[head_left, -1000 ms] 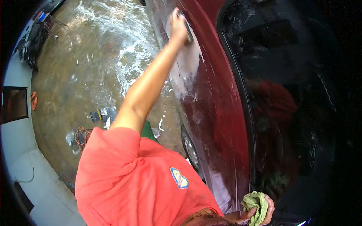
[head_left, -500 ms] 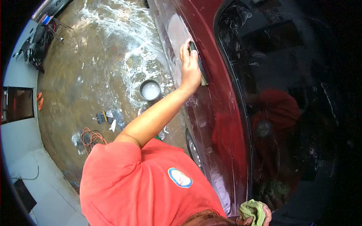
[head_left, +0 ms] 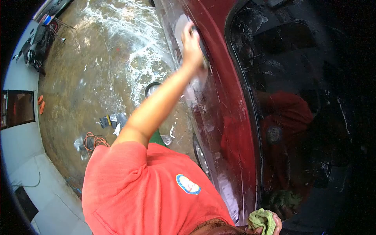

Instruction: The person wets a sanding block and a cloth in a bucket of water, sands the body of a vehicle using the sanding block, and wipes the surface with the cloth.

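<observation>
My left hand (head_left: 191, 49), blurred by motion, is closed on a dark sanding block (head_left: 203, 51) that lies flat along the side of a dark red car (head_left: 235, 129). Under and beside the block is a pale grey patch (head_left: 180, 29) on the panel. At the bottom right, my right hand (head_left: 277, 224) grips a crumpled green cloth (head_left: 261, 220) near the lower edge of the car's dark window (head_left: 305, 137). Some fingers of that hand are hidden by the cloth.
A round bucket (head_left: 148, 90), partly hidden by my left forearm, stands on the wet floor. An orange cable (head_left: 94, 143), tools (head_left: 109, 120) and orange slippers (head_left: 41, 105) lie farther left. A motorcycle (head_left: 37, 47) stands at the upper left.
My left hand has slid forward along the panel with the block, up and slightly left in view. The forearm now covers part of the bucket. My right hand has hardly moved.
</observation>
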Motion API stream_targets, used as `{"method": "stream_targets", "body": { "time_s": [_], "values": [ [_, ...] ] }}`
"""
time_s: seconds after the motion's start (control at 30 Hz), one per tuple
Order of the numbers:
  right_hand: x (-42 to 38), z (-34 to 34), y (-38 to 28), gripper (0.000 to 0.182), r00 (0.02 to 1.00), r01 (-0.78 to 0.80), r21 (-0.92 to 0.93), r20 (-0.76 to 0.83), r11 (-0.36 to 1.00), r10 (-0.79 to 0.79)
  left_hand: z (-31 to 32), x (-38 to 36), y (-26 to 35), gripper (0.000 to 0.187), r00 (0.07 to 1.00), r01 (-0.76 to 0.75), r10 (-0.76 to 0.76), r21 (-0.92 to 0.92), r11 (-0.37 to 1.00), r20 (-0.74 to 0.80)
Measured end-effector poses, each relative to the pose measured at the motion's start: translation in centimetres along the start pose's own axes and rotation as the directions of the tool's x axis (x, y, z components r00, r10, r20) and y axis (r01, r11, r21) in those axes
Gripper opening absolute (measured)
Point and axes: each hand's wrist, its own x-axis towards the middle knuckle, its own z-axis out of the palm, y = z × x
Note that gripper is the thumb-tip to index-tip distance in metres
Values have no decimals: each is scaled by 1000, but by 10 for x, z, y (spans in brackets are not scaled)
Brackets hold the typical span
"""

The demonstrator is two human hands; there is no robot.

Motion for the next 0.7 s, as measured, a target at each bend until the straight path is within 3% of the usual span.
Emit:
{"method": "stream_targets", "body": {
  "time_s": [0.03,0.1,0.17,0.2,0.23,0.3,0.33,0.37,0.4,0.43,0.47,0.5,0.57,0.63,0.7],
  "values": [
    [1,1,-1,53,1000,14,-14,12,1000,-14,-6,45,-24,38,997,-78,77,101,992,9],
    [-2,2,-4,52,998,40,-44,42,998,-38,-2,87,-18,39,985,170,-173,-218,961,8],
    [-2,-2,-7,52,995,72,-79,79,994,-66,-7,60,-17,43,996,88,-87,-20,996,25],
    [-7,-3,10,51,996,57,-134,79,989,-47,-5,22,-18,45,996,-67,67,11,998,52],
    [-3,3,2,51,997,35,-51,-70,998,-39,-5,-32,-8,47,973,-218,214,39,975,89],
    [1,0,1,50,996,61,-79,-57,995,-66,-11,-109,42,46,990,-91,92,-14,996,107],
    [3,-2,2,50,994,93,-107,-48,990,-99,-9,-98,33,45,988,-121,119,19,992,97],
    [3,-3,4,50,991,125,-135,-38,983,-131,-8,-78,17,45,985,-151,146,52,987,89],
    [2,-4,7,50,986,158,-161,-31,974,-165,-10,-40,16,43,994,-61,59,20,998,94],
    [1,-4,9,50,980,189,-185,-25,964,-197,-11,6,-1,42,996,-62,62,9,998,62],
    [-2,-5,11,50,973,222,-208,-14,953,-229,-13,46,-15,44,997,51,-51,-10,999,53],
    [-4,-6,14,49,964,257,-229,-1,939,-264,-12,66,-13,44,979,199,-178,-251,947,102],
    [-3,-6,22,49,941,331,-270,21,904,-339,-13,49,-16,45,994,95,-94,-23,995,54],
    [1,-5,27,49,915,396,-305,49,866,-401,-13,-36,0,48,985,-129,127,16,991,117],
    [3,-8,27,49,888,452,-342,87,824,-451,-15,-126,34,50,983,-128,119,57,990,139]
  ]
}}
